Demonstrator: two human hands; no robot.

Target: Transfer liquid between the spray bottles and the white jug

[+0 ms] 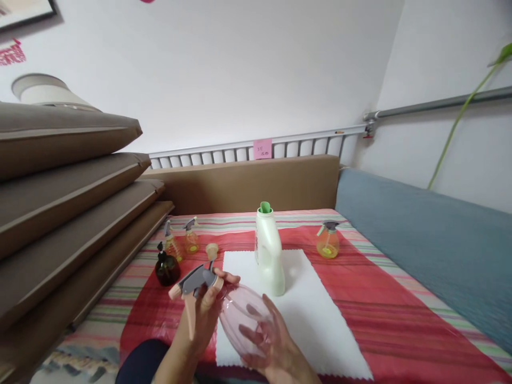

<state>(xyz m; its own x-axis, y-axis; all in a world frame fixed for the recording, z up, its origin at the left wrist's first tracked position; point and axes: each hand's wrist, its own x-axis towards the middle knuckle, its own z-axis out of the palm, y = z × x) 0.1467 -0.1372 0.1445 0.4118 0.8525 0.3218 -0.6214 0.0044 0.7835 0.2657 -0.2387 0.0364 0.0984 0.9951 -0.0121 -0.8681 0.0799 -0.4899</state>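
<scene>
A clear pink spray bottle point(236, 312) lies tilted between my hands, low over the front of the white mat point(316, 325). My left hand point(204, 309) is closed round its neck collar, just beside the grey and pink trigger head point(196, 282). The head points to the left. My right hand point(276, 341) cups the bottle's rounded base, and its fingers show through the clear plastic. Just beyond the hands a pale green jug point(272, 261) stands upright on the mat, with a green spout piece point(264, 207) in its open mouth.
At left stand a dark pump bottle point(167, 269), two small spray bottles with yellow liquid point(192, 242) and a pale cap point(212, 250). Another yellow-filled spray bottle point(328, 242) stands at right. Stacked brown cushions point(72, 197) rise at left; a blue-grey bolster point(420, 245) borders the right.
</scene>
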